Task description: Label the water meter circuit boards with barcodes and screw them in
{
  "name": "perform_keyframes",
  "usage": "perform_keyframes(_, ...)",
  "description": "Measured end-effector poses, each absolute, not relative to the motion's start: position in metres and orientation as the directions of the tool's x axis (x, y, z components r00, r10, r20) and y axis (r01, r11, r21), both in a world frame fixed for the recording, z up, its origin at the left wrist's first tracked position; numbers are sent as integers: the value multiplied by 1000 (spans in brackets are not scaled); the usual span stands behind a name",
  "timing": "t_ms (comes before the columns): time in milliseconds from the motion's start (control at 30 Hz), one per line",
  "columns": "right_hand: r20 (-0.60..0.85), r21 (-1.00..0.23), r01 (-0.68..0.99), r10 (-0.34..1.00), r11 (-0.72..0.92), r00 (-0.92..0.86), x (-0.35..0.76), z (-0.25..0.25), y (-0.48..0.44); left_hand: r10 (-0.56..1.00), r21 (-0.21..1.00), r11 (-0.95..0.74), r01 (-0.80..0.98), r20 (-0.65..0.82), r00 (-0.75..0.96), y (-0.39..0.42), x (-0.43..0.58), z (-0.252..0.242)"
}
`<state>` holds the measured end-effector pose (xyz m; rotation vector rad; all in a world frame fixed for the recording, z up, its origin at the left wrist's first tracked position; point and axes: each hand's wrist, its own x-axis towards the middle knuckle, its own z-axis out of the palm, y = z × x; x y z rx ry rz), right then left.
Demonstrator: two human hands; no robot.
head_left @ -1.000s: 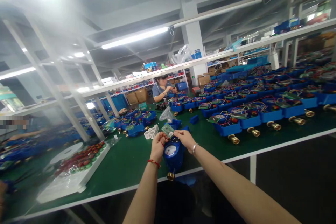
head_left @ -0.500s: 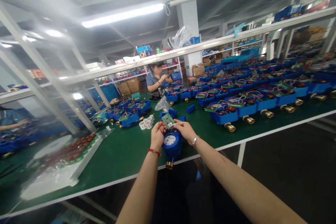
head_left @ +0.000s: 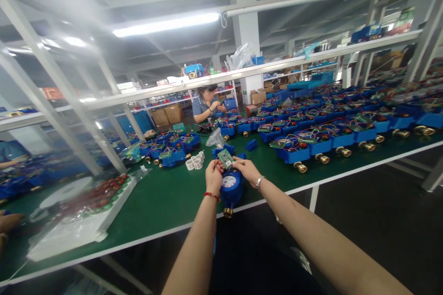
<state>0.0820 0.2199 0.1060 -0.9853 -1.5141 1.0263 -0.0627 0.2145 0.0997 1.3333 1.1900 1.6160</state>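
Note:
A blue water meter (head_left: 231, 187) with a white dial and a brass end fitting stands at the near edge of the green table (head_left: 166, 203). Above it I hold a small green circuit board (head_left: 226, 158) between both hands. My left hand (head_left: 213, 176), with a red string at the wrist, is closed on the board's left side with thin red wires by its fingers. My right hand (head_left: 245, 168), wearing a silver bracelet, pinches the board's right edge.
Rows of blue meters with wired boards (head_left: 311, 140) fill the table to the right. White rings (head_left: 194, 162) and a plastic bag (head_left: 215, 138) lie behind my hands. A white tray of red and green parts (head_left: 86, 203) sits left. A person (head_left: 206, 105) works opposite; another hand (head_left: 8, 221) shows at far left.
My hands and the board stay over the meter with little change. The view has shifted, and a hand has appeared at the far left edge.

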Motion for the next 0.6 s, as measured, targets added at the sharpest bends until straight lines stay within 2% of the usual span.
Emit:
perform_keyframes(333,305,-936,154,947,317,-100,85,113,222,789,846,-477,240,532,-306,170,-62,108)
perform_keyframes(600,241,-970,-3,962,242,-129,120,74,226,775,773,-404,489,573,-266,137,-58,97)
